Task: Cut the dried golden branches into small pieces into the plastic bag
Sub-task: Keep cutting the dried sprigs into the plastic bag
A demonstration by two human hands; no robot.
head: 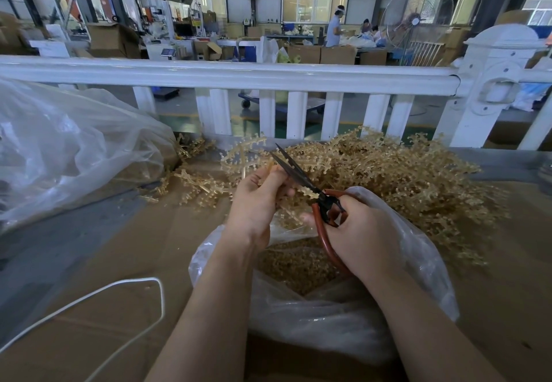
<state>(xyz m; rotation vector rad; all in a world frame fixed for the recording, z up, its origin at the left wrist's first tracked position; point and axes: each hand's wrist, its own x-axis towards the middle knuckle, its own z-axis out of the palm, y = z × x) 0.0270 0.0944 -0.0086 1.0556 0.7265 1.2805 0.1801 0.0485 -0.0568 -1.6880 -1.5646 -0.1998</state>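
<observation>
- Head view, the setting: I'm looking across a cardboard-covered table (pixel 149 262) set against a white railing (pixel 227 74), with a workshop floor of cartons, a big standing fan (pixel 418 14) and a few people working well beyond it.
- My left hand (pixel 257 199) has its fingers curled round a sprig of the dried golden branches (pixel 239 154), pinching it low so the beaded tips stand up toward the blades — held there, I judge, so each cut piece drops straight down.
- My right hand (pixel 355 232) grips the red-handled scissors (pixel 301 178), fingers through and round the loops; the dark blades stand a little apart, crossing just beside the left fingertips.
- The plastic bag (pixel 298 322) sits open directly beneath both hands, already holding a layer of small cut pieces, which is why I work right above its mouth.
- The uncut heap of golden branches (pixel 403 178) lies behind and to the right of the bag, within reach, some of it spilling to the left.
- Round about: a large crumpled clear bag (pixel 74 148) at the left — its contents hard to make out — and a white cord (pixel 89 298) looped over the cardboard near the left forearm. Neither blocks the cut; the blades' nearness to my own fingers is the thing to mind.
</observation>
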